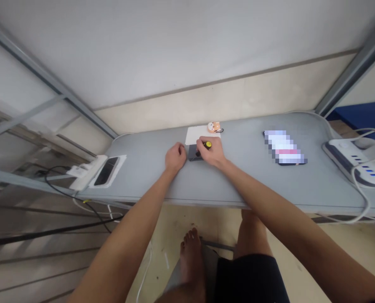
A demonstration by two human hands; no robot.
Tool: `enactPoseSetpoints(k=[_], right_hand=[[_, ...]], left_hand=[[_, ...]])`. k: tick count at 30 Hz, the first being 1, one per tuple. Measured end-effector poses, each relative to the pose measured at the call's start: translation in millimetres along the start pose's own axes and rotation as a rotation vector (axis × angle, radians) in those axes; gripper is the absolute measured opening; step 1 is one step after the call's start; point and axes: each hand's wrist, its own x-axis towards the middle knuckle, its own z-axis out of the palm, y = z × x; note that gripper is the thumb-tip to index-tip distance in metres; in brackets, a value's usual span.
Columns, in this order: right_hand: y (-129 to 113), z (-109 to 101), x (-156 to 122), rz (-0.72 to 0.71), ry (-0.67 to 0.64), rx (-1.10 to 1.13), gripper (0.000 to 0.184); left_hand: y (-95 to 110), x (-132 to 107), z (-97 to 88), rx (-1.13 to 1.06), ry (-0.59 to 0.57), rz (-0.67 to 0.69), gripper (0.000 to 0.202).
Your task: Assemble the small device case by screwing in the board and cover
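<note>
Closest in, my two forearms [133, 244], cut off at five and seven o'clock. My right hand [211, 151] grips one black, yellow-ended tool [208, 144], its tip hidden, over one dark slab [192, 152] dead centre; my left hand [176, 157] curls beside it at nine, and whether it holds anything I can't tell. One phone [283, 148] at three, screen blurred.

Lit phone [283, 148] lay right | power strip [348, 155] sat far right — white cable [368, 205] looped beside | dark flat device [107, 171] lay left
</note>
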Motion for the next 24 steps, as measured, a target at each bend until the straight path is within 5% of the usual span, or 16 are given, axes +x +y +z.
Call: enactPoseSetpoints(k=[24], right_hand=[[5,-1,-6,0.182,0.065,0.073,0.039]], left_hand=[[6,-11,-11.2,-0.076,-0.072,0.059,0.028]])
